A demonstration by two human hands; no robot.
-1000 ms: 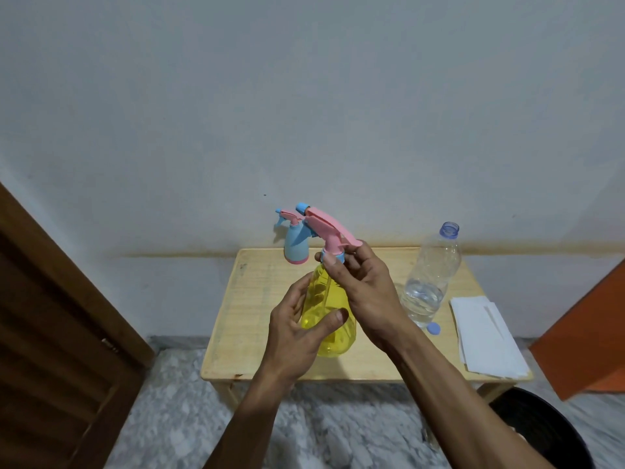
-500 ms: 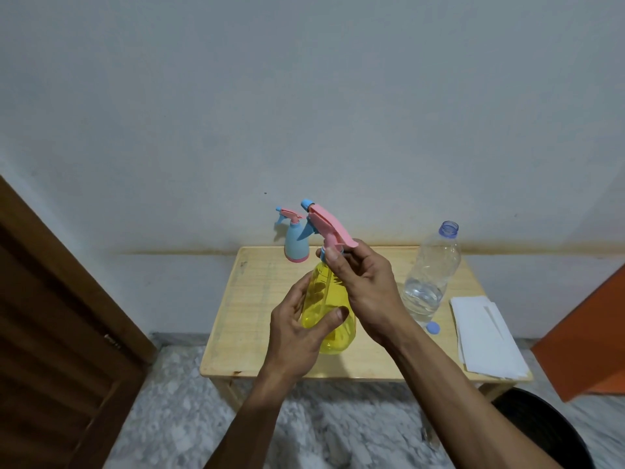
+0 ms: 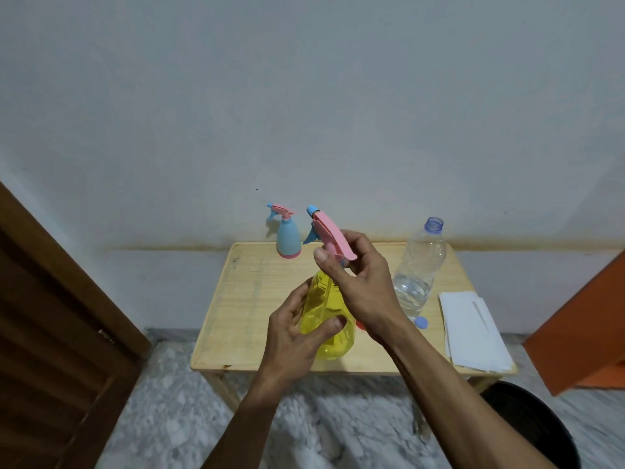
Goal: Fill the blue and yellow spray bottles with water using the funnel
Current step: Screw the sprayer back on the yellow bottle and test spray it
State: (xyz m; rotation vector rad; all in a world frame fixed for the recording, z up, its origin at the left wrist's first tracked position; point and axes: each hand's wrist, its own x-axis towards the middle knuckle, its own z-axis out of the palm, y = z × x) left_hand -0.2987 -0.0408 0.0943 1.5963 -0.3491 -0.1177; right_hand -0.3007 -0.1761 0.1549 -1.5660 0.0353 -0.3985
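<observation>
At the far left stands a dark brown wooden door point(image 3: 50, 333), and beside it the pale wooden worktop point(image 3: 243, 299) carries everything. Near its back edge, upright and untouched, sits the small pale-blue spray bottle with a pink trigger head point(image 3: 288, 236).

Toward the front, the left hand point(image 3: 297, 336) wraps the translucent yellow plastic spray bottle point(image 3: 326, 319), its grip closed around the body with the thumb across the front. The bottle looks raised slightly off the worktop, though its base is hard to judge. Above it, the right hand point(image 3: 358, 282) pinches the pink spray head with a blue nozzle point(image 3: 329, 231) at the collar, grip closed on it.

The step appears to be unscrewing the head. To do it well, the left hand should hold the body firmly without squeezing the thin wall, while the right turns at the collar, not the trigger, then lifts straight up so the dip tube clears the neck.

Since a second ago, the pink head has swung: its nozzle now points more up and to the left, and the right hand's fingers have re-set around the collar. The left hand's hold is unchanged.

Further right stands the clear plastic water bottle, uncapped and partly filled point(image 3: 419, 275), its blue cap point(image 3: 421, 322) just beside its base, then a stack of white paper sheets point(image 3: 473, 330). No funnel can be made out.
</observation>
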